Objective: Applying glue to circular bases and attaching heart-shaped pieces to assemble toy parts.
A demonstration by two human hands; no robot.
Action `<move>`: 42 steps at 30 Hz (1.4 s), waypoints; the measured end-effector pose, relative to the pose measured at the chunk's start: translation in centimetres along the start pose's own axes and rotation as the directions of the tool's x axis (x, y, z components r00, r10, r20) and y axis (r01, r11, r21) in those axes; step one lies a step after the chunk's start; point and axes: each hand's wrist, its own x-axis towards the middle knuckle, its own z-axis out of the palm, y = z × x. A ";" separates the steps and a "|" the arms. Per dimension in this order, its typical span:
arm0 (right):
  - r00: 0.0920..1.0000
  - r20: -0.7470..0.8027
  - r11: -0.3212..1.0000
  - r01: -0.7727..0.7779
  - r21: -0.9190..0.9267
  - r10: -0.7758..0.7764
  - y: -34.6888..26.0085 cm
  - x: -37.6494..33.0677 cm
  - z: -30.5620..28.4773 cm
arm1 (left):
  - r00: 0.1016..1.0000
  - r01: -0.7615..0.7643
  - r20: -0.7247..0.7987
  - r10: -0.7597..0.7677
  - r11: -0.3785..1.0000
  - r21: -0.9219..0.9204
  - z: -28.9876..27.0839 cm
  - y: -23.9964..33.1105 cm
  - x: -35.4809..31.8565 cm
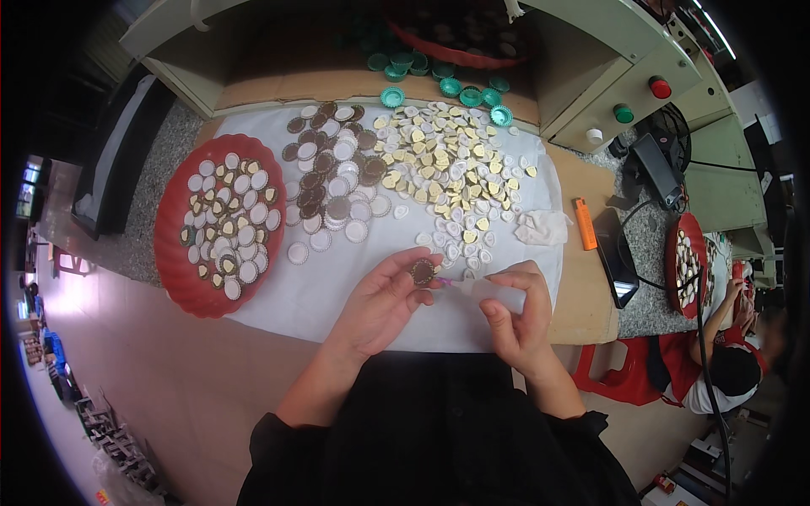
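The left hand (380,299) pinches a brown disc (422,271) by its edge between thumb and fingertips, over the near part of the white sheet (291,295); the right hand (525,319) grips a pale bottle (504,294) between thumb and curled fingers, its nozzle pointing at the disc, though whether they touch I cannot tell. The disc looks light, thin and fairly stiff, likely best taken by its scalloped rim, leaving the face free. The bottle seems light and soft-walled, so probably best held round the body with gentle pressure; its smooth side might slip. Neither shows readable writing or a brand, and the loose gold pieces (468,169) are too small to tell.
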 end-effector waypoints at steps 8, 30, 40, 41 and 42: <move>1.000 0.008 0.999 0.000 0.037 0.000 0.0 0.0 0.5 | 1.000 0.007 -0.011 -0.007 1.000 -0.021 0.2 0.0 0.0; 0.765 0.195 0.629 -0.623 0.465 0.614 1.7 1.7 -4.5 | 0.999 0.013 0.034 -0.012 0.999 -0.042 -0.1 0.0 -0.2; 0.913 0.346 0.917 -0.067 -0.394 0.215 2.7 3.2 -2.8 | 0.999 0.024 0.029 -0.023 0.999 -0.049 0.1 0.1 -0.2; 0.917 0.343 0.923 -0.063 -0.379 0.204 2.8 3.5 -2.7 | 0.999 0.025 0.029 -0.023 0.998 -0.049 0.1 0.1 -0.2; 0.921 0.340 0.929 -0.059 -0.365 0.193 2.9 3.6 -2.6 | 0.999 0.026 0.030 -0.024 0.998 -0.049 0.1 0.1 -0.2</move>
